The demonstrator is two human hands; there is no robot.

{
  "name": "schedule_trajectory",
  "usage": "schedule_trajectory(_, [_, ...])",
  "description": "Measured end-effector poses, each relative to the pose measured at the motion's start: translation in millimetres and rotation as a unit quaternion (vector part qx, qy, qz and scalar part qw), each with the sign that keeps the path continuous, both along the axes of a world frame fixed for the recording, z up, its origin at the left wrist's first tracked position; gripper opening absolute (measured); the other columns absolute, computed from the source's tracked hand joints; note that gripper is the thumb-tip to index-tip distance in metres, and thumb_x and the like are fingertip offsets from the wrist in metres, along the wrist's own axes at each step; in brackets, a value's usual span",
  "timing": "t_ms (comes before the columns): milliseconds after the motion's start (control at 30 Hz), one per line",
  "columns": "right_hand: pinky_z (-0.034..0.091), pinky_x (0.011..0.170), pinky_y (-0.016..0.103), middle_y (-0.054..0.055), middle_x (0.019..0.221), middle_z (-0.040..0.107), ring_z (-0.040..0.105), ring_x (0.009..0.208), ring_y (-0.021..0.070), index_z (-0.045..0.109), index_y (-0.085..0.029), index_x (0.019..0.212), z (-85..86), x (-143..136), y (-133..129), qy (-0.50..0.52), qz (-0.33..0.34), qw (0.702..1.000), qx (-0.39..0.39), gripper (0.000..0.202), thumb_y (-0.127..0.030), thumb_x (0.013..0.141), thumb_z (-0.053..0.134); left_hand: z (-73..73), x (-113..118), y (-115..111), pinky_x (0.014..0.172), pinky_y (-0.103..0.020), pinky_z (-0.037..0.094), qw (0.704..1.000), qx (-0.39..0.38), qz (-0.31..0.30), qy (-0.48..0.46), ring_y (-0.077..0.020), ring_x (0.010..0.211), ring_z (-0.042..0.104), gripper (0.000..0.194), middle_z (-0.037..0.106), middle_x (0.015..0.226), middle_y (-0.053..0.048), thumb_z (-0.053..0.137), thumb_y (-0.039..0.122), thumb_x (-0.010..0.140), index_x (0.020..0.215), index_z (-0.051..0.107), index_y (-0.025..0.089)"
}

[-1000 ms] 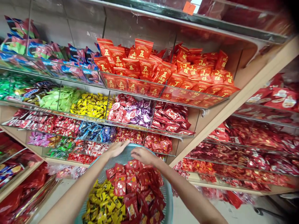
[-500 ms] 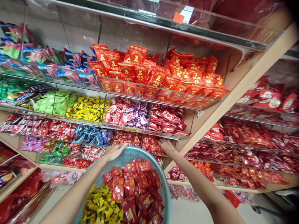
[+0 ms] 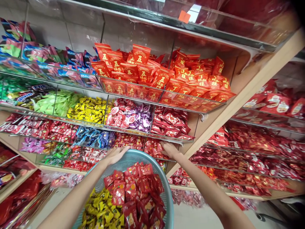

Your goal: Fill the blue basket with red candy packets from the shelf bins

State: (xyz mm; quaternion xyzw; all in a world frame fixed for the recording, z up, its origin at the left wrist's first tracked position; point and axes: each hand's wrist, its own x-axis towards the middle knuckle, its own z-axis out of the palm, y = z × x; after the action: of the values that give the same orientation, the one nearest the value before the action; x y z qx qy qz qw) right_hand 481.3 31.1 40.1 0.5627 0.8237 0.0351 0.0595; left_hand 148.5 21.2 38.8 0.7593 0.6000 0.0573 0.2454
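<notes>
A teal plastic basket (image 3: 168, 190) at the bottom centre holds yellow packets (image 3: 103, 208) on its left and red packets (image 3: 140, 194) on its right. My left hand (image 3: 116, 155) rests on the basket's upper-left rim, fingers stretched out flat. Beyond the basket, my right hand (image 3: 168, 149) reaches into a low shelf compartment and touches the red packets (image 3: 153, 148) there. Its fingertips are partly hidden among the packets and under the shelf edge, so whether it holds one cannot be made out.
Shelves with clear front panels hold orange-red packets (image 3: 143, 71), yellow candy (image 3: 89, 109), green packets (image 3: 56, 103) and red-and-purple candy (image 3: 130, 116). A slanting wooden divider (image 3: 216, 122) stands right of my right hand, with more red packets (image 3: 252, 140) beyond.
My right hand has moved slightly left and deeper among the red packets, its fingers now less visible. The basket has shifted slightly left; my left hand stays on its rim.
</notes>
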Motion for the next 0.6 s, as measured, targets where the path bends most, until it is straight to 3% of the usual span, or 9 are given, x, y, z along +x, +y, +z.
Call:
schedule_trajectory(167, [0.03,0.096,0.036,0.016,0.13,0.039,0.035,0.12,0.0243,0.04,-0.014,0.123,-13.5,-18,1,0.043,0.011,0.998,-0.054,0.051,-0.016,0.073,0.051,3.1,1,-3,0.093,-0.033,0.032,1.0,0.002,0.005,0.007,-0.0241,0.113,0.047,0.076,0.053,0.122,-0.004,0.008,0.068,0.074,0.121,0.05,0.026])
schedule_trajectory(367, [0.026,0.098,0.037,0.012,0.13,0.042,0.036,0.12,0.0219,0.038,-0.019,0.125,-20.0,-18,8,0.043,0.006,0.996,-0.072,0.052,-0.007,0.074,0.045,5.0,3,-4,0.09,-0.038,0.034,1.0,0.001,0.01,0.001,-0.0269,0.108,0.05,0.076,0.058,0.117,-0.005,0.006,0.07,0.073,0.116,0.053,0.029])
schedule_trajectory(600, [0.024,0.096,0.041,0.014,0.127,0.042,0.036,0.117,0.0251,0.03,-0.017,0.129,-28.9,-9,6,0.049,-0.017,0.998,-0.047,0.06,-0.018,0.073,0.053,0.2,2,-1,0.089,-0.039,0.035,1.0,0.001,0.009,-0.001,-0.027,0.108,0.051,0.072,0.059,0.114,-0.005,0.008,0.068,0.075,0.115,0.054,0.03])
